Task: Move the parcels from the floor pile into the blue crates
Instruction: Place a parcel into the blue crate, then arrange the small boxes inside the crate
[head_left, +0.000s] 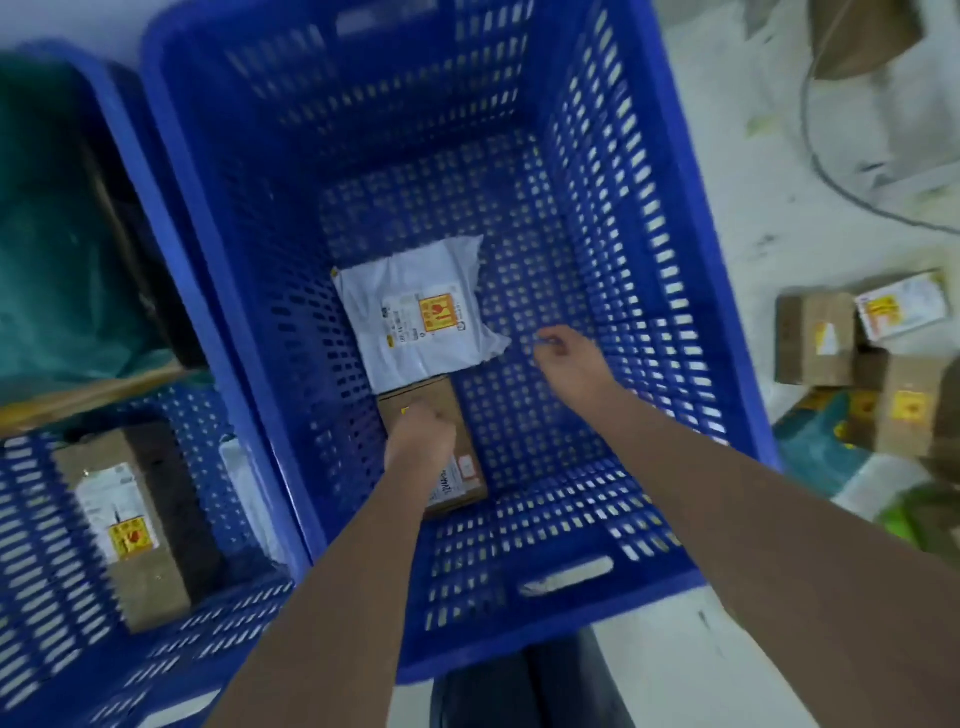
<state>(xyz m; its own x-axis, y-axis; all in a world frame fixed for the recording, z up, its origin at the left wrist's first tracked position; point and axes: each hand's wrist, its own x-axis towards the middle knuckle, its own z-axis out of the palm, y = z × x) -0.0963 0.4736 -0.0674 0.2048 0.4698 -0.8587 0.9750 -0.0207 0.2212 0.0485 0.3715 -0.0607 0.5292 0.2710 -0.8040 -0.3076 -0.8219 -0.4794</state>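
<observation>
Both arms reach down into central blue crate (691, 291). Left hand (422, 441) sits on small cardboard box (452, 457) on crate floor; fingers curled over box top, apparently grasping it, likely seating it flat against white poly mailer (415, 317) to save floor space. Right hand (569, 358) hangs beside mailer, fingers loosely curled, holding nothing. Neighbouring crate (47, 545) at left holds labelled carton (130, 525). Floor pile (862, 358) at right: several parcels remaining, task at early stage.
</observation>
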